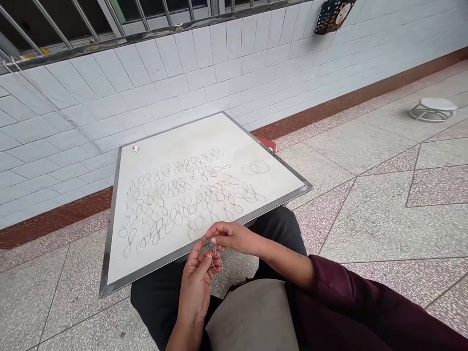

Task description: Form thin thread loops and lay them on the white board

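Just over the near edge of a white board table (175,139), my two hands meet at a thin looped wire or cord (219,261). My left hand (200,270) pinches it from below, thumb against the fingers. From the right, my right hand (232,237) grips its upper part between thumb and fingertips. A loop hangs below the fingertips; whether it is wire or string I cannot tell. Many similar thin loops (179,214), several twisted into figure-eights, lie in rows on the table. Two larger overlapping rings (255,167) lie at the right.
A small white and red object (135,149) sits at the table's far left corner. The far edge nears a white tiled wall (175,83) with a barred window above. A patterned bag (333,17) hangs there. On the floor stands a white stool (433,108); something red (267,143) shows behind the table.
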Action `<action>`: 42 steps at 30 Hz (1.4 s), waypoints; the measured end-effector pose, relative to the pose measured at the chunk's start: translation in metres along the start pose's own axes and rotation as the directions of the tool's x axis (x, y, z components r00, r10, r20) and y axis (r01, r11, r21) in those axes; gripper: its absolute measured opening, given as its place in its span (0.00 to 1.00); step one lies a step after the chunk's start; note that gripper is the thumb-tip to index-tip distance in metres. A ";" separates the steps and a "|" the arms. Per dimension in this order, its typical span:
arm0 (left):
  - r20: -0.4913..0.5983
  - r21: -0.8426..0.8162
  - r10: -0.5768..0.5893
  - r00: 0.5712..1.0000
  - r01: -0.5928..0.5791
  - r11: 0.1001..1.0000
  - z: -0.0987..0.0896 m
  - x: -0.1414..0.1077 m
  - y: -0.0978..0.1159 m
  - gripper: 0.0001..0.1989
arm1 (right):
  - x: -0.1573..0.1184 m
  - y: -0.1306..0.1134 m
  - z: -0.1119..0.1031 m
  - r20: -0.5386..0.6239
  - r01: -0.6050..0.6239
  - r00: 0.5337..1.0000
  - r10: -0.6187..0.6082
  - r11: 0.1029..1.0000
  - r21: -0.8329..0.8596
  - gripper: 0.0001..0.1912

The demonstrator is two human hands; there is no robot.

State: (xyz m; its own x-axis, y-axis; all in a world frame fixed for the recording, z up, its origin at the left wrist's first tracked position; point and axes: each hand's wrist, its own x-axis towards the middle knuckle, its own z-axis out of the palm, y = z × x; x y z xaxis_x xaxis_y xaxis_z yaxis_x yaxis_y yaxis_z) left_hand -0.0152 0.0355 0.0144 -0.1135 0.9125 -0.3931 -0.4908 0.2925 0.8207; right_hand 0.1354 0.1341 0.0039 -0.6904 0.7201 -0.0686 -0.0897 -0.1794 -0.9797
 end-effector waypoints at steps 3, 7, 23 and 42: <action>0.003 -0.058 -0.040 0.999 0.040 0.998 0.001 0.001 0.000 0.30 | -0.001 -0.002 0.000 0.014 0.003 1.000 -0.003 1.000 0.015 0.12; -0.003 -0.080 -0.061 0.998 0.060 0.995 0.002 0.002 0.002 0.30 | -0.001 -0.001 0.000 0.017 0.010 1.000 -0.010 1.000 0.010 0.11; -0.038 0.142 0.091 0.995 -0.085 0.986 0.002 -0.002 0.002 0.33 | -0.006 -0.003 0.007 -0.035 -0.062 0.997 0.064 0.996 0.062 0.08; 0.021 0.164 0.031 0.999 -0.034 0.986 0.004 -0.002 0.006 0.36 | -0.008 -0.010 0.004 0.028 -0.092 0.996 0.089 0.989 0.120 0.11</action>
State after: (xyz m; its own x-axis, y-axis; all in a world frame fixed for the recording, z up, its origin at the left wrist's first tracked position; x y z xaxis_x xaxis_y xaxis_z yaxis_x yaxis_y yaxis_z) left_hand -0.0143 0.0364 0.0224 -0.1109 0.9270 -0.3584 -0.3384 0.3038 0.8906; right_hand 0.1389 0.1270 0.0147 -0.7158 0.6820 -0.1500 -0.1117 -0.3239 -0.9395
